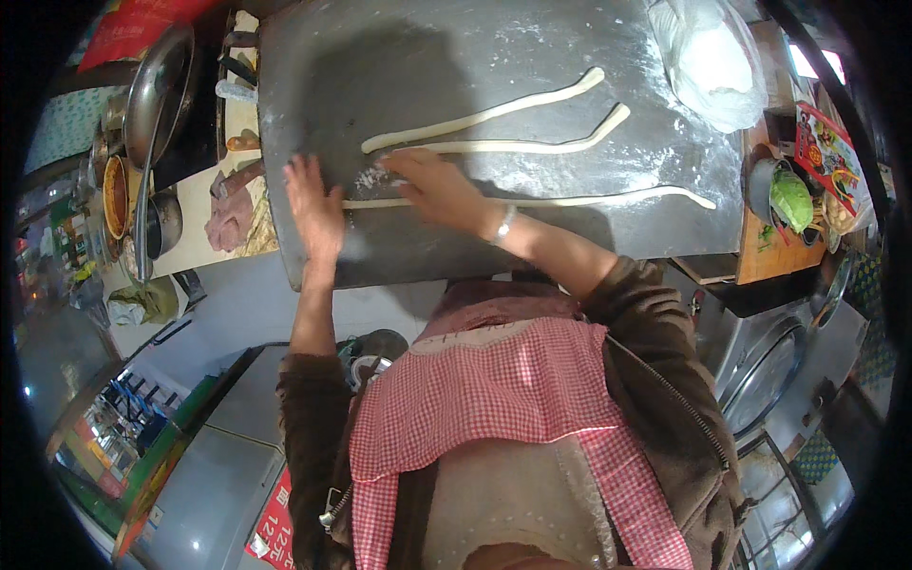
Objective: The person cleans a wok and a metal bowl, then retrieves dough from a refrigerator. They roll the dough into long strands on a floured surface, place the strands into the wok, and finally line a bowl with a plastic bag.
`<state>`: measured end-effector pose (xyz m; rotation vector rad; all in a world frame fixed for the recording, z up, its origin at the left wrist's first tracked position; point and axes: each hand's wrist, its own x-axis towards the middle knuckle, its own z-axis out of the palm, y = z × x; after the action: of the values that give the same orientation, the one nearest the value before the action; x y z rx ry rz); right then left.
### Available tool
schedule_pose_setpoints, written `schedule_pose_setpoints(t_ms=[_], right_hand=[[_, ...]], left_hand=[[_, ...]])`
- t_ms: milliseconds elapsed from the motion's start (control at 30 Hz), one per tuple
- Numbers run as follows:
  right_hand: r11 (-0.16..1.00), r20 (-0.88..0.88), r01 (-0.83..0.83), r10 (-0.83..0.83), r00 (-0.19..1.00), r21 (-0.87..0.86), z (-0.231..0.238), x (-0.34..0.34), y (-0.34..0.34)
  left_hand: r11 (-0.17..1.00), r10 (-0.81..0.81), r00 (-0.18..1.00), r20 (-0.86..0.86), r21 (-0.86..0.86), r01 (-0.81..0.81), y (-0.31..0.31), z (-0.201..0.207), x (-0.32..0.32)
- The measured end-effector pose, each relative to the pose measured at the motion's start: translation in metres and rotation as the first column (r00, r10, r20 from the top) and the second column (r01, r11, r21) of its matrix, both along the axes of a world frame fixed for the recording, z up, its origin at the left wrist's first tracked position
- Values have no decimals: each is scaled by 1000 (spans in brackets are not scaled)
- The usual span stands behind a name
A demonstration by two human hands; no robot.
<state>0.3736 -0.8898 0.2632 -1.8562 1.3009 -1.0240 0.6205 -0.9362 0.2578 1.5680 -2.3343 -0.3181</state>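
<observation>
Three long pale dough ropes lie on the flour-dusted dark worktop (532, 228). The far dough rope (484, 114) slants up to the right, and the middle dough rope (541, 146) bends up at its right end. The nearest dough rope (608, 199) runs almost straight across. At its left end rests my left hand (316, 211), open, fingers stretched away from me. My right hand (445, 193) is palm down over the same rope, fingers extended leftward and covering part of it. Its fingertips are beside a small patch of flour (372, 178) and the middle rope's left end.
A clear plastic bag with something white (712, 71) sits at the worktop's far right. Beyond the right edge are a pot holding a green vegetable (790, 201) and a wooden board (774, 255). At left stand a large metal lid (160, 95), a crumpled cloth (229, 224) and knife handles (237, 68).
</observation>
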Motion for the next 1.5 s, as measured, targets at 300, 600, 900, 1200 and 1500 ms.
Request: schedule_pose_setpoints(t_ms=[300, 600, 900, 1200, 1500], right_hand=[[981, -656, -180, 181, 733, 69, 6, -93, 96], [937, -705, 276, -49, 708, 212, 8, -178, 141], [703, -749, 710, -490, 447, -36, -2, -325, 185], [801, -830, 594, -282, 481, 72, 6, -402, 247], [688, -734, 705, -568, 374, -173, -19, -449, 205]], left_hand=[[981, -184, 810, 556, 52, 187, 62, 1, -14], [946, -307, 839, 449, 49, 320, -16, -3, -26], [951, -293, 926, 237, 171, 257, 57, 31, -154], [794, -565, 803, -188, 140, 592, 156, 0, -413], [803, -543, 811, 216, -151, 577, 79, -6, -464]])
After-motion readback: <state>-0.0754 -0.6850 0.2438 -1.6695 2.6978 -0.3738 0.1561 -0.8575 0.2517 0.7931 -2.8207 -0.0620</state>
